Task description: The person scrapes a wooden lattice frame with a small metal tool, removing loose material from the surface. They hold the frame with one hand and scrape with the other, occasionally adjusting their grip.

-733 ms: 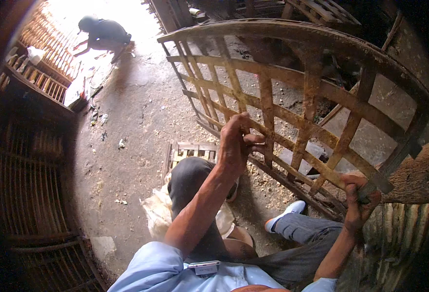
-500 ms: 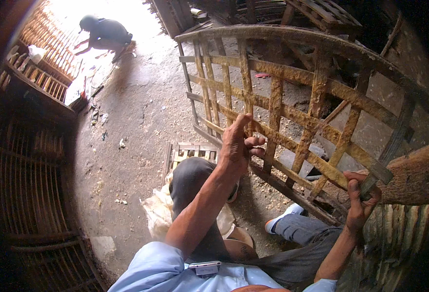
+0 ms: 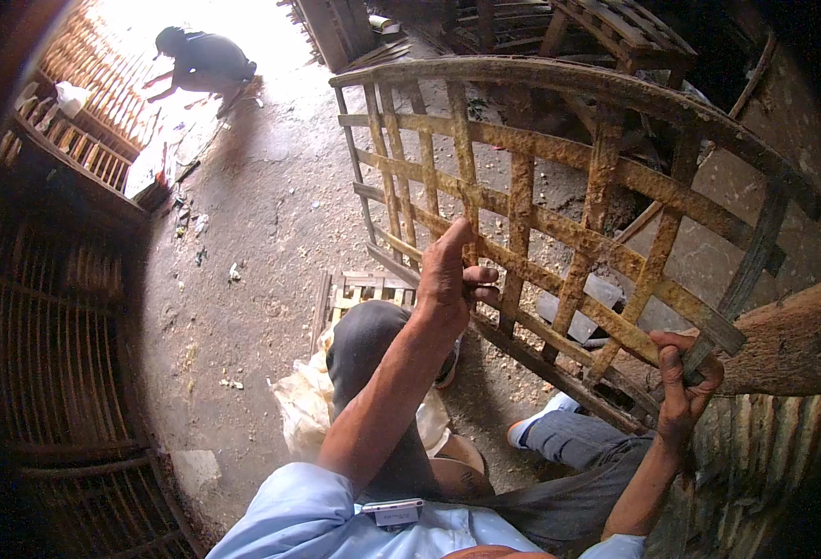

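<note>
My left hand grips a large wooden lattice panel near the middle of its lower slats, with fingers through an opening. My right hand is closed on the panel's lower right corner. The panel is held upright at a slant before me, its crossed slats coated in a crusty yellowish-brown layer. Behind my left knee lies a smaller slatted wooden piece on the floor, beside a crumpled whitish sack. A small white device rests at my shirt front.
Slatted bamboo structures line the left. A person crouches in the bright area at upper left, hands low. Piled wooden frames stand at the back right. A log and corrugated sheet are to my right. Scraps litter the concrete floor.
The panel's top edge has dropped a little and its far left end has shifted rightward. Both my hands keep their grip, the left moving only slightly.
</note>
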Motion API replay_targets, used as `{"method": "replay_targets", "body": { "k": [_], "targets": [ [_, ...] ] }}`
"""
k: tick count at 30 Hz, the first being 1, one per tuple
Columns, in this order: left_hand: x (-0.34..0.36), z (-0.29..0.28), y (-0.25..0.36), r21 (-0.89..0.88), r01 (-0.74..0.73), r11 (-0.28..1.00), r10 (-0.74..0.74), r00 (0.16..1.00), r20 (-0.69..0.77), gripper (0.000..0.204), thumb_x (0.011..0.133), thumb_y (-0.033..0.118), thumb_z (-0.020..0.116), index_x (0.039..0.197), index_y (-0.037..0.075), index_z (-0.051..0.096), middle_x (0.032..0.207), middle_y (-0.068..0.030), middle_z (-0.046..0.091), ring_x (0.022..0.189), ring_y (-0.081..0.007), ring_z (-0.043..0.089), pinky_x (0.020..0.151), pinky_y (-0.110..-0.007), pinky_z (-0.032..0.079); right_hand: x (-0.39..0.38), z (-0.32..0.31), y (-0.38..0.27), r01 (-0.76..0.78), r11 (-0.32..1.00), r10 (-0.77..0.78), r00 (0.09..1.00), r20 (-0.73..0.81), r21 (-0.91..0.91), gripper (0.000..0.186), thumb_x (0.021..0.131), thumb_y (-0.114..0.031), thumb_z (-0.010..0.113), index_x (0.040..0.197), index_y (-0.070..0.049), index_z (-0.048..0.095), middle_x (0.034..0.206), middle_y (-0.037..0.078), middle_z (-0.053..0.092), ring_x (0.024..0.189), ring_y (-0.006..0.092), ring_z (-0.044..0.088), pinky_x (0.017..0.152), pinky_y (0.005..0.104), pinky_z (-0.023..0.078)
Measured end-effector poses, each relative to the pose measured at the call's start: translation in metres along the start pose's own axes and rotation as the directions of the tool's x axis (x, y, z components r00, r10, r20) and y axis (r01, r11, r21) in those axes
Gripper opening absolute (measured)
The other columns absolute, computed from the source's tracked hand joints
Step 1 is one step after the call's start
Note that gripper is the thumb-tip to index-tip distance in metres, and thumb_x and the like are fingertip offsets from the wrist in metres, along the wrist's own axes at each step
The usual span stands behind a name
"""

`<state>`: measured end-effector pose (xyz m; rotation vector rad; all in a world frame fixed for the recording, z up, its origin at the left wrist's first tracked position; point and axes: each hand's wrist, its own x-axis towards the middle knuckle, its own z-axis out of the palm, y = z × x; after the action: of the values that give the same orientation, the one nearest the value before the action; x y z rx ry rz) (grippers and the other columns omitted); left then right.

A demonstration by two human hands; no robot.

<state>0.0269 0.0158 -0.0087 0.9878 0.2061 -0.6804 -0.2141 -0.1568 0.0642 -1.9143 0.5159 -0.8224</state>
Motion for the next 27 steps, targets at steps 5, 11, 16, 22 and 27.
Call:
{"method": "replay_targets", "body": {
  "k": [5, 11, 16, 22, 27],
  "targets": [
    [0.006, -0.01, -0.008, 0.001, -0.032, 0.999, 0.032, 0.994, 0.101, 0.039, 0.087, 0.041, 0.062, 0.101, 0.006, 0.05, 0.096, -0.0075, 0.053, 0.061, -0.0162, 0.065, 0.039, -0.028, 0.05, 0.0, 0.002, 0.002, 0.041, 0.999, -0.041, 0.999, -0.007, 0.01, 0.013, 0.087, -0.014, 0.068, 0.093, -0.003, 0.073, 0.087, 0.005, 0.072, 0.08, 0.0131, 0.061, 0.077, 0.0292, 0.046],
    [-0.003, 0.001, -0.004, -0.136, -0.012, 0.991, 0.04, 0.978, 0.203, 0.026, 0.094, 0.029, 0.057, 0.102, 0.005, 0.05, 0.086, -0.0041, 0.052, 0.067, -0.0137, 0.067, 0.043, -0.027, 0.054, -0.003, 0.0, 0.002, -0.021, 0.998, 0.026, 0.997, -0.078, 0.057, 0.012, 0.09, -0.012, 0.066, 0.095, -0.003, 0.071, 0.096, 0.009, 0.071, 0.088, 0.0158, 0.063, 0.085, 0.0317, 0.047],
    [-0.001, 0.0, 0.003, 0.014, -0.051, 0.999, 0.043, 0.934, 0.354, 0.015, 0.1, 0.018, 0.051, 0.1, 0.003, 0.048, 0.084, -0.0035, 0.053, 0.071, -0.0149, 0.07, 0.04, -0.023, 0.055, 0.006, -0.012, 0.016, -0.096, 0.99, 0.11, 0.985, -0.13, 0.107, 0.016, 0.09, -0.015, 0.066, 0.099, -0.002, 0.069, 0.1, 0.009, 0.071, 0.093, 0.0166, 0.063, 0.088, 0.032, 0.046],
    [-0.017, 0.006, 0.021, 0.282, 0.022, 0.959, -0.11, 0.947, 0.302, 0.028, 0.098, 0.024, 0.054, 0.113, 0.001, 0.059, 0.081, -0.0028, 0.057, 0.055, -0.0056, 0.058, 0.037, -0.018, 0.043, 0.008, -0.022, 0.016, -0.099, 0.995, 0.1, 0.99, -0.101, 0.015, 0.017, 0.092, -0.017, 0.066, 0.098, -0.002, 0.069, 0.102, 0.008, 0.07, 0.096, 0.0158, 0.061, 0.091, 0.0315, 0.044],
    [-0.024, 0.008, 0.03, 0.304, -0.056, 0.951, -0.059, 0.932, 0.357, 0.026, 0.098, 0.023, 0.054, 0.11, 0.0, 0.059, 0.08, -0.0028, 0.056, 0.055, -0.0068, 0.058, 0.04, -0.02, 0.045, 0.008, -0.022, 0.019, -0.1, 0.989, 0.115, 0.982, -0.15, 0.105, 0.018, 0.091, -0.019, 0.067, 0.097, -0.002, 0.069, 0.1, 0.007, 0.069, 0.096, 0.0163, 0.061, 0.092, 0.0325, 0.044]
  ]
}}
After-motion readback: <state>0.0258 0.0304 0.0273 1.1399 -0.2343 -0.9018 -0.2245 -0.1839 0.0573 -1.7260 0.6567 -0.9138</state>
